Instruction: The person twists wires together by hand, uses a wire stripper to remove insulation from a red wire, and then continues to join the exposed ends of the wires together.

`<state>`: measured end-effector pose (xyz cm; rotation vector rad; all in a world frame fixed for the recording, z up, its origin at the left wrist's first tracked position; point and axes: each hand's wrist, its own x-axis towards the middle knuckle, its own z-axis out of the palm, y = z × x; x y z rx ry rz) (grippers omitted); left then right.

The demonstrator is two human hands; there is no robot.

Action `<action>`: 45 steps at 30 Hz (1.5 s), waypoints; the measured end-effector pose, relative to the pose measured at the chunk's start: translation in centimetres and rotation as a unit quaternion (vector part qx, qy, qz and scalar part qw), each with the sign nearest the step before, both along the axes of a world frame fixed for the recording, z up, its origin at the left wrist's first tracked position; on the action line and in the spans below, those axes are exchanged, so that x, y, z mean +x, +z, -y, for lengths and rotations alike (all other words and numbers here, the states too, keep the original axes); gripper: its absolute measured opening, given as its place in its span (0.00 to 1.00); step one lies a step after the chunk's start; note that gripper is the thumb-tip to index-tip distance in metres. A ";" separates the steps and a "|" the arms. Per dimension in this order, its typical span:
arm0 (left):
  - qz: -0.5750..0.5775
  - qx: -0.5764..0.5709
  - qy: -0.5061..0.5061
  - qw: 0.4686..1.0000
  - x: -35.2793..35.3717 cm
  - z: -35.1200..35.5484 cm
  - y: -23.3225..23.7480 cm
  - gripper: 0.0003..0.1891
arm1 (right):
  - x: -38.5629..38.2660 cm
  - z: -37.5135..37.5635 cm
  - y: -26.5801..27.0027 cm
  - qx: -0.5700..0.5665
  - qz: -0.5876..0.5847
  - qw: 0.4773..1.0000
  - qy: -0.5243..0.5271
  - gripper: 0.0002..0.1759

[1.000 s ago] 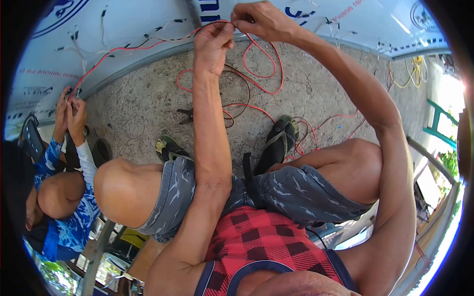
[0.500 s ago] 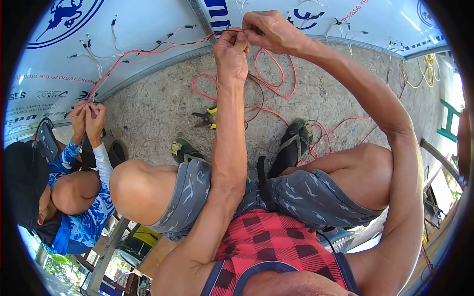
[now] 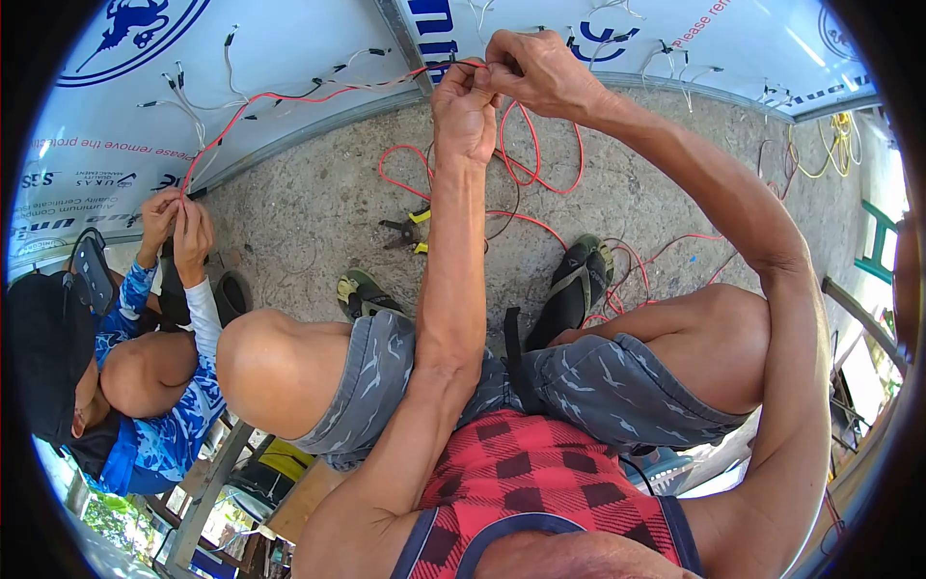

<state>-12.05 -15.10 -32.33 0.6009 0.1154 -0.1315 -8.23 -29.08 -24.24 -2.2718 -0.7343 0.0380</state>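
My left hand (image 3: 466, 111) pinches a red and black wire (image 3: 410, 75) near the lower edge of a white printed panel (image 3: 289, 43). Right beside it, my right hand (image 3: 535, 69) is closed with its fingertips against the left ones, on the same wire. The exact spot between the fingertips is hidden. From my hands the wire runs left along the panel, past several white leads with black ends (image 3: 231, 63). More red wire (image 3: 579, 159) hangs down in loops to the floor. Yellow-and-black pliers (image 3: 407, 230) lie on the concrete under my left forearm.
At left a co-worker in a blue patterned shirt (image 3: 174, 415) crouches, both hands (image 3: 178, 227) on the red wire. A metal frame bar (image 3: 400, 43) crosses the panel. Loose red wire (image 3: 632, 265) lies by my right foot. A yellow cable coil (image 3: 841, 145) hangs at far right.
The view has shifted slightly. Both my hands stay together on the wire, with a small movement of the fingers. The co-worker's hands have shifted slightly on the wire.
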 end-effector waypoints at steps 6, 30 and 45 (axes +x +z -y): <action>0.008 0.027 0.005 1.000 -0.1 0.1 -0.1 0.06 | -1.1 -0.1 0.5 0.002 -0.071 0.996 -0.053 0.13; 0.059 0.602 0.055 0.794 -0.2 -1.7 4.9 0.08 | -1.0 -0.5 -1.1 -0.031 0.031 0.998 -0.037 0.09; -0.027 0.329 0.037 0.943 -1.7 -1.8 3.6 0.03 | 1.4 0.3 -0.2 0.040 -0.179 0.982 -0.051 0.13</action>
